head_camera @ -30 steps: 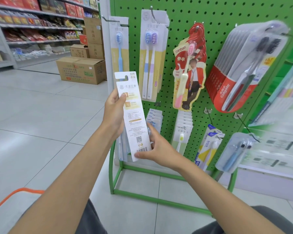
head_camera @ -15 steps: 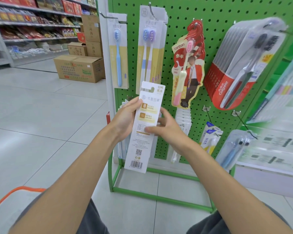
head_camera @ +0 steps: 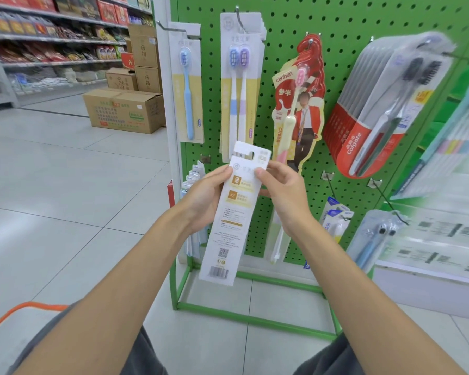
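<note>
Toothbrush pack (head_camera: 228, 212) free of any hook, upright just before pegboard (head_camera: 282, 23), pinched near its top between left hand (head_camera: 206, 196) and right hand (head_camera: 284, 196); hanging on pegboard seemingly yet to do

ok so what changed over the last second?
The toothbrush pack moved right across the pegboard, from the single blue brush to below the twin-brush packs, top tipping right. The right hand went from its bottom end up to pinch near its top. The left hand kept its grip on the upper left edge; printed back still faces the camera.
</note>
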A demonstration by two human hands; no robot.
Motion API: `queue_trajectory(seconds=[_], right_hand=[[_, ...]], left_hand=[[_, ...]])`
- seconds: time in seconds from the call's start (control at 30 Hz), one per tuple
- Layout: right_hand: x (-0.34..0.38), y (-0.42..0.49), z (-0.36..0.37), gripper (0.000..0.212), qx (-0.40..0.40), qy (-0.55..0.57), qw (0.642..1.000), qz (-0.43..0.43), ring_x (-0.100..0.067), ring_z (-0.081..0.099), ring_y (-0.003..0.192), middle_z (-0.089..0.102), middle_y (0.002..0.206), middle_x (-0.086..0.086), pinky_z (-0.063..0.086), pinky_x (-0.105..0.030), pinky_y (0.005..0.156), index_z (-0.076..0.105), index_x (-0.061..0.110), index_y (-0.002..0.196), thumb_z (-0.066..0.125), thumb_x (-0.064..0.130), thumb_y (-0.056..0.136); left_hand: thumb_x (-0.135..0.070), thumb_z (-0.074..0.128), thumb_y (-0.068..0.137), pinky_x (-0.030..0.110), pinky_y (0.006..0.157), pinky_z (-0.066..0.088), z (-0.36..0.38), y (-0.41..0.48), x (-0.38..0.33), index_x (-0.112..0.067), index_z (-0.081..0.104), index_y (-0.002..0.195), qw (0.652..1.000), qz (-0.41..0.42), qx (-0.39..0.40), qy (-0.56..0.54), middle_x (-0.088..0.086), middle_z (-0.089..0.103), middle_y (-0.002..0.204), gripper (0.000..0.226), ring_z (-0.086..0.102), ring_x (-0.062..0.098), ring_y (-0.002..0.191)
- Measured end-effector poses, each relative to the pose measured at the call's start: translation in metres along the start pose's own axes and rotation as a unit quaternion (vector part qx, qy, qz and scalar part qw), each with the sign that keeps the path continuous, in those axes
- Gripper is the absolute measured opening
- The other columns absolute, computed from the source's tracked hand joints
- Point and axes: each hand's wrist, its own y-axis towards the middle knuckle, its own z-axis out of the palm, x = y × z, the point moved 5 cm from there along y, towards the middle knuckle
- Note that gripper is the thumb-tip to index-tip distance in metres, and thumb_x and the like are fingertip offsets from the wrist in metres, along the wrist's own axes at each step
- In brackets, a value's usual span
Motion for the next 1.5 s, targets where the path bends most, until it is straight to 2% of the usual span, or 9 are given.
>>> queue_trajectory(seconds=[0.17, 0.33, 0.47, 0.6, 0.77, 1.03, 1.13, 1.33, 1.5], right_hand=[[-0.002, -0.003, 0.012, 0.049, 0.04, -0.082, 0.996, -0.019, -0.008, 0.061, 0.103, 0.063, 0.114, 0.003, 0.051, -0.018, 0.079, 0.048, 0.021, 0.135, 0.069, 0.023, 0.09], [-0.006, -0.012, 0.027, 0.07, 0.107, -0.127, 0.986, -0.032, -0.002, 0.057, 0.112, 0.058, 0.127, 0.011, 0.047, -0.015, 0.083, 0.038, 0.027, 0.148, 0.072, 0.03, 0.087], [-0.009, -0.013, 0.031, 0.058, 0.145, -0.129, 0.981, -0.013, -0.014, 0.057, 0.121, 0.055, 0.139, 0.003, 0.047, -0.034, 0.102, 0.038, 0.032, 0.149, 0.052, 0.021, 0.093], [-0.004, -0.019, 0.033, 0.034, 0.12, -0.123, 0.985, -0.004, -0.012, 0.062, 0.105, 0.068, 0.112, 0.005, 0.05, -0.033, 0.089, 0.065, 0.026, 0.116, 0.039, 0.015, 0.099], [-0.003, -0.014, 0.032, 0.031, 0.102, -0.1, 0.99, 0.02, -0.022, 0.061, 0.106, 0.068, 0.111, -0.005, 0.048, -0.039, 0.095, 0.067, 0.02, 0.105, 0.04, 0.008, 0.095], [0.031, -0.005, 0.048, 0.03, 0.14, -0.174, 0.974, -0.034, -0.018, 0.061, 0.079, 0.069, 0.105, -0.013, 0.05, -0.033, 0.071, 0.066, 0.016, 0.11, 0.049, 0.002, 0.088], [0.065, 0.009, 0.055, 0.039, 0.141, -0.225, 0.962, -0.06, -0.011, 0.062, 0.096, 0.066, 0.11, 0.004, 0.053, -0.027, 0.081, 0.059, 0.02, 0.123, 0.054, 0.004, 0.088], [0.152, 0.038, 0.053, 0.042, 0.076, -0.218, 0.964, -0.13, -0.011, 0.055, 0.102, 0.053, 0.115, 0.003, 0.049, -0.024, 0.082, 0.043, 0.019, 0.131, 0.057, 0.01, 0.092], [0.22, 0.08, 0.037, 0.033, -0.003, -0.226, 0.952, -0.207, -0.006, 0.057, 0.092, 0.058, 0.109, 0.003, 0.048, -0.012, 0.064, 0.05, 0.017, 0.125, 0.048, 0.004, 0.095]], left_hand=[[-0.018, 0.041, 0.104, 0.041, 0.084, 0.058, -0.004, 0.004, -0.004, -0.009, 0.051, 0.137, 0.995, 0.033, -0.037, -0.09, 0.019, 0.06, 0.132, 0.035, 0.065, 0.029, 0.106], [-0.018, 0.045, 0.102, 0.046, 0.102, 0.047, -0.004, 0.005, -0.005, -0.014, 0.054, 0.138, 0.996, 0.035, -0.031, -0.072, 0.01, 0.061, 0.126, 0.037, 0.056, 0.03, 0.113], [-0.01, 0.041, 0.104, 0.04, 0.092, 0.053, -0.005, 0.0, -0.008, -0.022, 0.059, 0.133, 0.999, 0.036, -0.016, -0.007, 0.004, 0.067, 0.115, 0.036, 0.062, 0.022, 0.107], [-0.016, 0.049, 0.103, 0.034, 0.094, 0.051, -0.013, 0.0, -0.01, -0.036, 0.049, 0.139, 0.989, 0.048, -0.081, 0.112, -0.007, 0.071, 0.102, 0.041, 0.067, 0.007, 0.092], [-0.023, 0.053, 0.101, 0.024, 0.08, 0.048, -0.018, 0.003, -0.019, -0.016, 0.062, 0.122, 0.978, 0.077, -0.155, 0.118, -0.007, 0.072, 0.095, 0.024, 0.064, 0.004, 0.08], [-0.011, 0.059, 0.097, 0.022, 0.065, 0.057, -0.016, -0.007, -0.088, -0.011, 0.063, 0.09, 0.947, 0.132, -0.182, 0.228, 0.0, 0.071, 0.085, 0.008, 0.067, 0.007, 0.07], [-0.009, 0.058, 0.097, 0.021, 0.059, 0.056, -0.011, -0.012, -0.126, -0.008, 0.061, 0.094, 0.929, 0.16, -0.207, 0.263, 0.006, 0.07, 0.093, 0.005, 0.066, 0.004, 0.065], [-0.013, 0.062, 0.095, 0.053, 0.082, 0.058, -0.007, -0.008, -0.189, -0.007, 0.064, 0.098, 0.895, 0.173, -0.247, 0.329, 0.015, 0.071, 0.101, 0.007, 0.069, 0.033, 0.096], [-0.016, 0.061, 0.093, 0.043, 0.076, 0.055, -0.001, 0.011, -0.228, -0.01, 0.064, 0.093, 0.832, 0.22, -0.302, 0.41, 0.009, 0.069, 0.093, 0.006, 0.065, 0.029, 0.09]])
